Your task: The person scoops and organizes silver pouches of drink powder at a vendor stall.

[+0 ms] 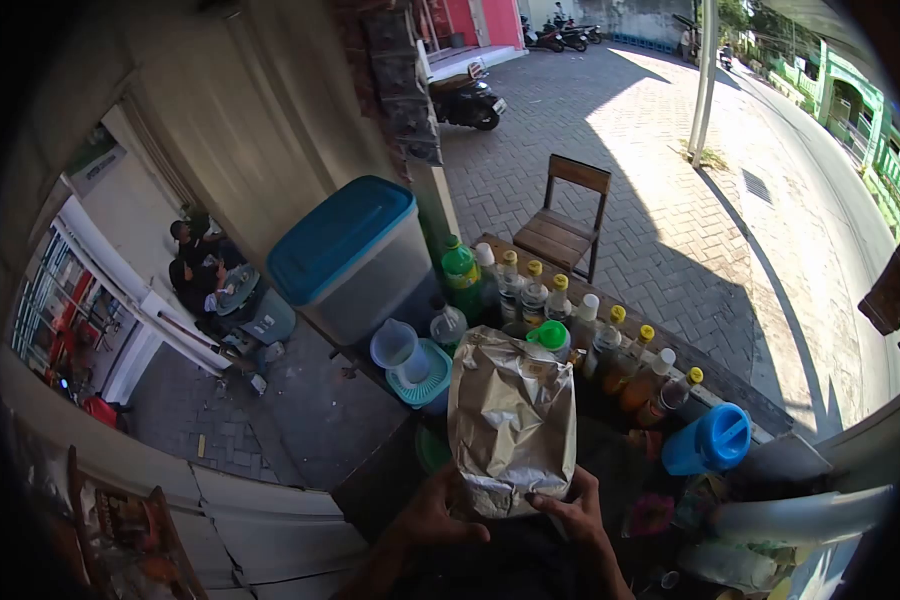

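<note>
Okay, I'm gripping the foil bag (513, 420) low, left hand (428, 515) cupping one side, right hand (576, 508) clamping the other, best kept level, clear of the bottles (533, 291) beyond it.

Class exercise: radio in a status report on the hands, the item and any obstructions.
Both hands on foil bag, gripping its near end. Bottles lined up just beyond; blue-lidded jug off right.

Street-side drinks stall — row of bottles (590, 325), paved road (780, 160) outside
</note>
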A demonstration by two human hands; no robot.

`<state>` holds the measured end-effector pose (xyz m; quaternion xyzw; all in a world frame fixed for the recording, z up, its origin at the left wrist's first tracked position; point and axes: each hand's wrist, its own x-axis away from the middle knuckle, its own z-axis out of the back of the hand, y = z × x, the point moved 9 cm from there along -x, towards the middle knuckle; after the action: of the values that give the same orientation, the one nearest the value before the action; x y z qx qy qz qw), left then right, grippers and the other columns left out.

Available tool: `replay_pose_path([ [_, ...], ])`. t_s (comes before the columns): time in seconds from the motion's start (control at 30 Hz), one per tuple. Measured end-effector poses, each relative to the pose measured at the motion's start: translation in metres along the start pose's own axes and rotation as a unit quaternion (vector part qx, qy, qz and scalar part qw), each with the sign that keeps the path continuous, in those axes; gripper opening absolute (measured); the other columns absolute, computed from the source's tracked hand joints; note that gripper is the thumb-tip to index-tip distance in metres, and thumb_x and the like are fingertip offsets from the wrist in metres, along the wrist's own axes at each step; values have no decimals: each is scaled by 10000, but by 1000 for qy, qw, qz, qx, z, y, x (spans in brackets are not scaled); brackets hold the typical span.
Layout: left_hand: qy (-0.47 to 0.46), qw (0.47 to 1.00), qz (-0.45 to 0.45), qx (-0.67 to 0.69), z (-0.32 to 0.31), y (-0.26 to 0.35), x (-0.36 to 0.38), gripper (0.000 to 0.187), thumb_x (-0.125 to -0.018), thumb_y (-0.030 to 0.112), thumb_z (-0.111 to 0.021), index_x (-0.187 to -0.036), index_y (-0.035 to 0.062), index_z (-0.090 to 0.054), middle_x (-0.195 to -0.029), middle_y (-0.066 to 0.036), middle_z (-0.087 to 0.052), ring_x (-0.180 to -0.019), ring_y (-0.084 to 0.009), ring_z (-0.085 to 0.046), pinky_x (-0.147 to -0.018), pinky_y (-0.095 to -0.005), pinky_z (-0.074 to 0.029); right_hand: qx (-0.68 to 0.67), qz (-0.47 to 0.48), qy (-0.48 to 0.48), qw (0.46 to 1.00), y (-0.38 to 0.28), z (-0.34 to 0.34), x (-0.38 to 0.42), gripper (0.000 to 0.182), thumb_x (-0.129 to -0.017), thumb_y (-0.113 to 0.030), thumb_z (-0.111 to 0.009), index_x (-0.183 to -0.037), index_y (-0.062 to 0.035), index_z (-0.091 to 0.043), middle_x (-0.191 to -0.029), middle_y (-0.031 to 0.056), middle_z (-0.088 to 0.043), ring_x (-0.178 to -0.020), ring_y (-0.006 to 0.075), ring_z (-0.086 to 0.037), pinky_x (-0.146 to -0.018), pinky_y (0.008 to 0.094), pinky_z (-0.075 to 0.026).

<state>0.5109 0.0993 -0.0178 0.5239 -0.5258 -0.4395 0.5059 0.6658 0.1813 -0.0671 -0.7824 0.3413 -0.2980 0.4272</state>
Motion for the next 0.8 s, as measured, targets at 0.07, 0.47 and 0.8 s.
replay_pose_path([
  [0.07,116,974,6,-193,23,-20,41,939,-606,220,-916,-1344,12,-374,-1277,-124,-515,-1215,-231,-490,-1018,-379,-410,15,4,-87,996,2,-41,-13,516,-661,-105,-834,-1098,59,-613,-982,92,-686,-907,151,-642,-836,291,-495],
  [0.47,651,746,-101,-94,123,1,253,719,-690,224,-850,-1258,-12,-477,-1093,-124,-646,-1042,-210,-619,-910,-350,-493,173,-97,-476,857,74,-320,-17,527,-715,-152,-758,-1150,68,-557,-982,104,-653,-920,175,-602,-850,310,-457],
  [0.8,913,301,54,-269,58,39,459,498,-730,263,-788,-1106,13,-579,-1052,-170,-608,-974,-286,-626,-820,-376,-500,204,86,-767,603,165,-516,148,547,-692,-293,-815,-1072,34,-594,-963,147,-585,-924,272,-555,-819,373,-440],
])
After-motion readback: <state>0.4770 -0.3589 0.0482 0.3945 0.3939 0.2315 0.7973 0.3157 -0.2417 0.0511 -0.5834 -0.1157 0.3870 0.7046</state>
